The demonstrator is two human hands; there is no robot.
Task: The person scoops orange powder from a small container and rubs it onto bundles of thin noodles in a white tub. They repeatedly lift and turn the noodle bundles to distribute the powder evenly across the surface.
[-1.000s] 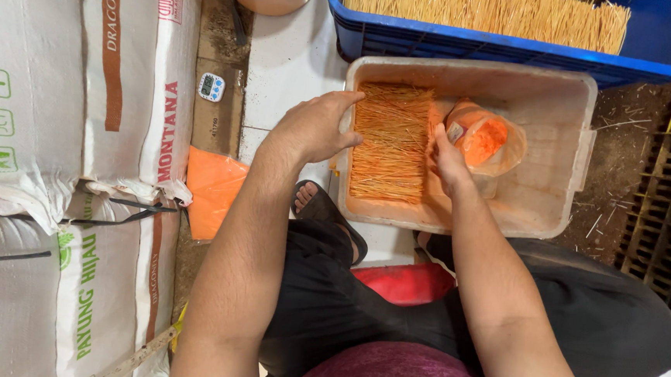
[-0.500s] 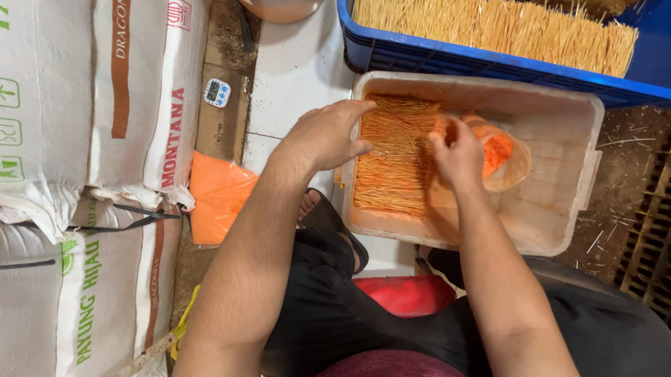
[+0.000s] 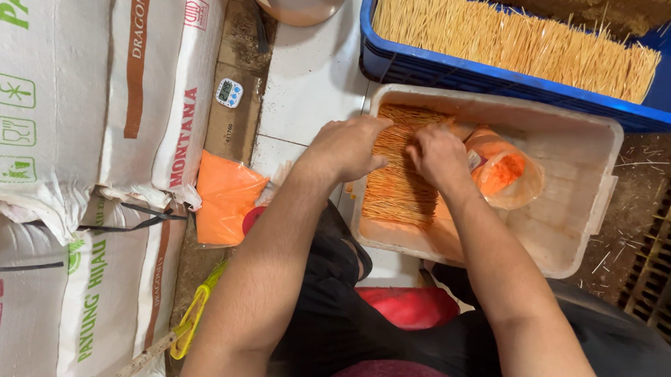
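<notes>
White woven sacks with green and brown print are stacked along the left, filling that side from near to far. Beside them runs a dirty brown strip of floor bearing a small white digital timer, then pale white floor tiles. At the far right sits a blue plastic crate; a dark slatted rack lines the right edge over gritty ground. Light is even and soft.
</notes>
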